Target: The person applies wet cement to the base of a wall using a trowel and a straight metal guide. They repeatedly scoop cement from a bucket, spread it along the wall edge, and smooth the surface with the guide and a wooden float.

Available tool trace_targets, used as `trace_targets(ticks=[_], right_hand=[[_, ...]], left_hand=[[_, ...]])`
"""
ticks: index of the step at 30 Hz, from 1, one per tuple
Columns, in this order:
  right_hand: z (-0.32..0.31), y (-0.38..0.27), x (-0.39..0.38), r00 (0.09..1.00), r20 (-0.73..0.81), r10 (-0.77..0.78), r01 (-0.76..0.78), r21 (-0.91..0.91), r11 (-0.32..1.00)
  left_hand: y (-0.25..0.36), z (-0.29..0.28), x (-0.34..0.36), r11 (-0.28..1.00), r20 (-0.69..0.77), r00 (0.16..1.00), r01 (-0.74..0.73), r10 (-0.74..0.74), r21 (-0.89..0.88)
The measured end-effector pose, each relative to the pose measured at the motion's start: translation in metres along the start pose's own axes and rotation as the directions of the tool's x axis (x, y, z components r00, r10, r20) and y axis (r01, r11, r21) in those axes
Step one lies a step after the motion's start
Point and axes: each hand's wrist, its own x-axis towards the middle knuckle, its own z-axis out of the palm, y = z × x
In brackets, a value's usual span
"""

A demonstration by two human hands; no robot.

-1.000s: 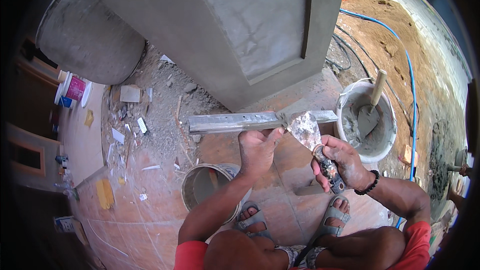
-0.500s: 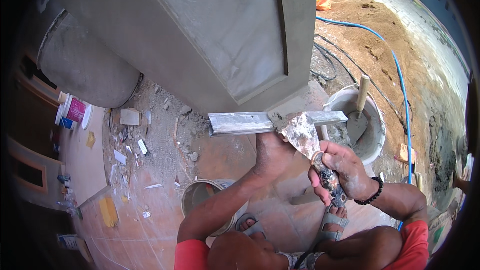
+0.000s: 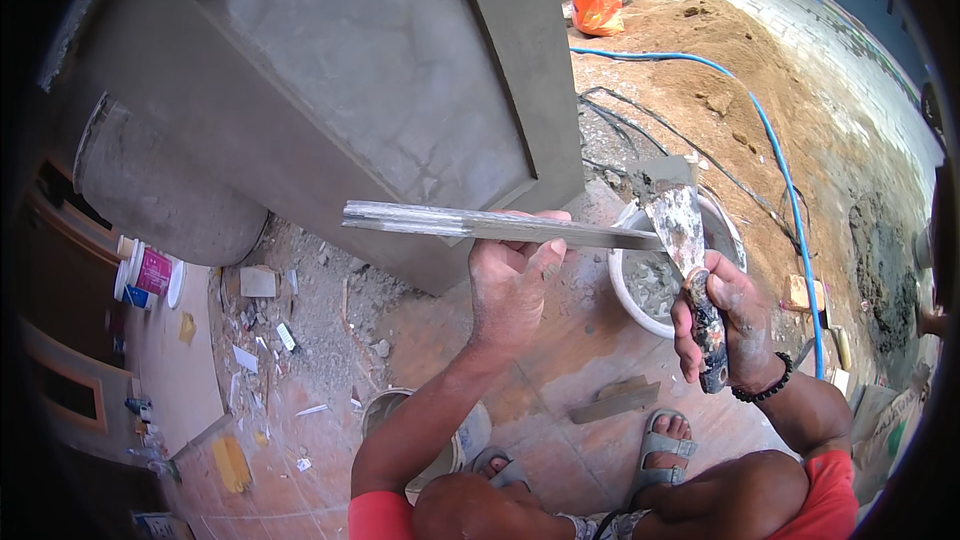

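Note:
My left hand (image 3: 508,285) grips a long metal straightedge bar (image 3: 420,220) from below, its thumb and fingers at the bar's middle. The bar lies nearly level, its right end over the bucket's near part. In my right hand (image 3: 738,315) is a scraper (image 3: 678,230) with a worn dark handle, its mortar-stained blade pointing up at the bar's right end. Grey wet mortar (image 3: 655,178) shows at the blade's tip. Just behind the scraper stands a white bucket (image 3: 625,302) with grey mortar inside.
A grey plastered pillar (image 3: 380,90) with a recessed panel rises ahead. At right, a blue hose (image 3: 770,135) crosses a sand heap (image 3: 700,70). Another bucket (image 3: 475,430) stands by my left foot. Rubble and scraps (image 3: 285,335) litter the left floor; an offcut (image 3: 615,400) lies between my feet.
The bar has turned so its narrow side shows, and it has shifted left. The scraper has slid rightward from the bar's middle to its right end. My left fingers now show.

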Motion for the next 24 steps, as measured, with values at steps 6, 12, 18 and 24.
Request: trace_targets(ticks=[6,12,18,24], right_hand=[[-0.019,0.027,-0.002,0.992,-0.092,-0.09,0.086,-0.049,0.995],[-0.017,0.043,0.004,0.994,-0.106,-0.036,0.024,-0.112,0.993],[0.007,0.045,0.009,0.999,0.021,0.044,-0.042,-0.097,0.994],[0.031,0.046,0.011,0.998,0.029,0.053,-0.052,-0.052,0.997]], left_hand=[[0.002,0.0,-0.003,0.985,-0.098,0.993,-0.076,0.061,-0.157],[0.0,-0.005,-0.008,0.995,-0.019,0.996,-0.088,0.087,-0.036],[-0.009,-0.002,-0.013,0.988,0.035,0.989,-0.146,0.145,0.053],[-0.013,0.009,-0.016,0.94,-0.048,0.983,-0.156,0.179,0.303]])
